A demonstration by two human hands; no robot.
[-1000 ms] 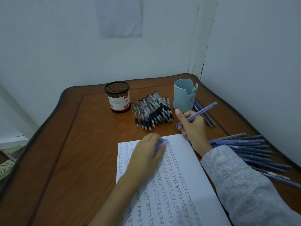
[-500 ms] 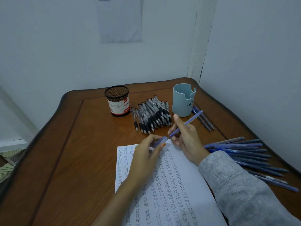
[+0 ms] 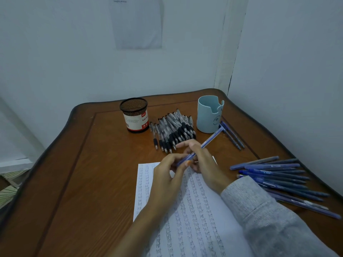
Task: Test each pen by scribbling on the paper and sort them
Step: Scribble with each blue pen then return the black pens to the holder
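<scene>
A blue pen is held slanted above the top edge of the written paper. My right hand grips its barrel, with the rear end pointing up right toward the light blue cup. My left hand pinches the pen's lower end, where the blue cap sits. Black-grip pens lie heaped between the mesh pen holder and the cup. Several blue pens lie spread at the right.
The brown wooden table stands in a wall corner. A few blue pens lie just right of the cup. A sheet of paper hangs on the wall behind.
My hands came together over the paper's top edge: the left hand brought the cap to the pen's tip while the right hand lowered the pen toward it. The view tilted upward.
</scene>
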